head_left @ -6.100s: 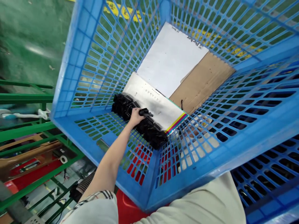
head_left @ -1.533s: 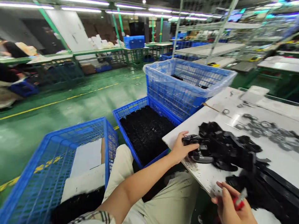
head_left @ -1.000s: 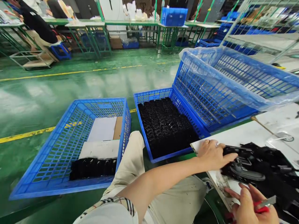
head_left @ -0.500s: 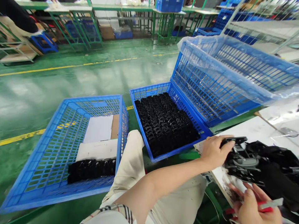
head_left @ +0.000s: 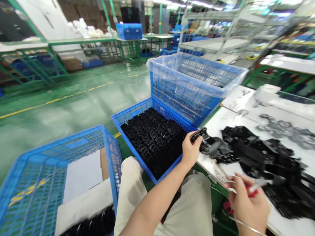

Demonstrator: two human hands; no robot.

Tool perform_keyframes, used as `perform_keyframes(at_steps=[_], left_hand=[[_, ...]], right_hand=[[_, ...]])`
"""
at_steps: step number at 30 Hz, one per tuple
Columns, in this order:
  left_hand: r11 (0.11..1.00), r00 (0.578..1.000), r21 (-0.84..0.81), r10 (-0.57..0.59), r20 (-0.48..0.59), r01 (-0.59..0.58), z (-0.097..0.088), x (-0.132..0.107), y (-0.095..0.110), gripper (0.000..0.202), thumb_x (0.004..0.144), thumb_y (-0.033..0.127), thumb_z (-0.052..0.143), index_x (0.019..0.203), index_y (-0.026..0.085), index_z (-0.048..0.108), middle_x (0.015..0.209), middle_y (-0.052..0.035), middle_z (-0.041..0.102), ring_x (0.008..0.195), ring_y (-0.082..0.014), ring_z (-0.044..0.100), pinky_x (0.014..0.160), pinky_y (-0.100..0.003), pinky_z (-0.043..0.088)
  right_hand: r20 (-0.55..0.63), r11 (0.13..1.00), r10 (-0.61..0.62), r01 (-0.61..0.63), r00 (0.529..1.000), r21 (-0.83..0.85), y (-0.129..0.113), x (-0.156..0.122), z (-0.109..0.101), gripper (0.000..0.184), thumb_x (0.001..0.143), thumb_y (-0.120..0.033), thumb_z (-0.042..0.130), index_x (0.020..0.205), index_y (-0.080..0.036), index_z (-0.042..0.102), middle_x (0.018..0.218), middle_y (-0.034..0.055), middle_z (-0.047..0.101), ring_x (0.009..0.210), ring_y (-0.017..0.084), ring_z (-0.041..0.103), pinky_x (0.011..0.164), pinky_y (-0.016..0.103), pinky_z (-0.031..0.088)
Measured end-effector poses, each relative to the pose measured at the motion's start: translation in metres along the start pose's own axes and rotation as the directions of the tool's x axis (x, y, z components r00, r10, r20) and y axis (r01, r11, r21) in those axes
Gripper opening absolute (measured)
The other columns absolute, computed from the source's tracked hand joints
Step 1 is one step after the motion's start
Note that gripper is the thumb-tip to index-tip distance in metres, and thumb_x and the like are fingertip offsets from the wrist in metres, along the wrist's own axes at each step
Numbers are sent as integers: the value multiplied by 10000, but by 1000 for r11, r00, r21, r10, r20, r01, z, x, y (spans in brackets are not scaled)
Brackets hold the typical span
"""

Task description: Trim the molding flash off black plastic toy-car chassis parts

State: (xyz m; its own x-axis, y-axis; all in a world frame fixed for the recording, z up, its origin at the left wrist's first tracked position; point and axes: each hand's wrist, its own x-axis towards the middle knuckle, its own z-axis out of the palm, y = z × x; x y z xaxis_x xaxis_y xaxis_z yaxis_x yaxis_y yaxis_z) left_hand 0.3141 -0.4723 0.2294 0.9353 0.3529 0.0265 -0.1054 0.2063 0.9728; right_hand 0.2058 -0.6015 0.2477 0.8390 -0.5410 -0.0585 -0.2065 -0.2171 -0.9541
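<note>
My left hand [head_left: 190,150] is closed on the end of a black plastic part [head_left: 204,137], at the near left edge of the white worktable. A dark grey rounded piece [head_left: 214,146] lies against that part or belongs to it; I cannot tell which. Beyond it spreads a pile of similar black parts [head_left: 261,152]. My right hand [head_left: 249,206], over the table's front edge, has its fingers curled around a red-handled tool [head_left: 253,191] with a pale, blurred end. Its exact kind does not show.
A blue crate [head_left: 134,113] beside my knee holds rows of black parts. Behind it stands a taller, plastic-lined blue crate [head_left: 177,98]. Another blue crate [head_left: 105,164], at lower left, contains boards and black parts. Grey rings [head_left: 283,126] lie on the worktable [head_left: 228,108].
The view has swung right and up, so more of the worktable shows. My left hand still grips the black part; my right hand, with the red-handled tool, is farther below the part.
</note>
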Motion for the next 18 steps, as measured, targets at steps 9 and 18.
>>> perform_keyframes(at_steps=[9,18], left_hand=[[1000,982,20,6,191,-10,-36,-67,-5,367,806,281,631,1153,187,559,1119,-76,630,1049,-179,606,935,-312,478],[964,914,261,-142,380,41,-71,-93,-15,475,742,246,671,1189,202,519,1131,-65,640,1079,-202,600,972,-351,462]], right_hand=[[183,984,-47,15,982,177,13,-19,20,516,743,-517,648,1095,-157,537,758,67,706,434,141,589,388,257,469],[149,980,-178,189,973,-63,33,-30,-1,370,797,-465,606,1065,-211,594,891,50,724,537,142,629,630,316,559]])
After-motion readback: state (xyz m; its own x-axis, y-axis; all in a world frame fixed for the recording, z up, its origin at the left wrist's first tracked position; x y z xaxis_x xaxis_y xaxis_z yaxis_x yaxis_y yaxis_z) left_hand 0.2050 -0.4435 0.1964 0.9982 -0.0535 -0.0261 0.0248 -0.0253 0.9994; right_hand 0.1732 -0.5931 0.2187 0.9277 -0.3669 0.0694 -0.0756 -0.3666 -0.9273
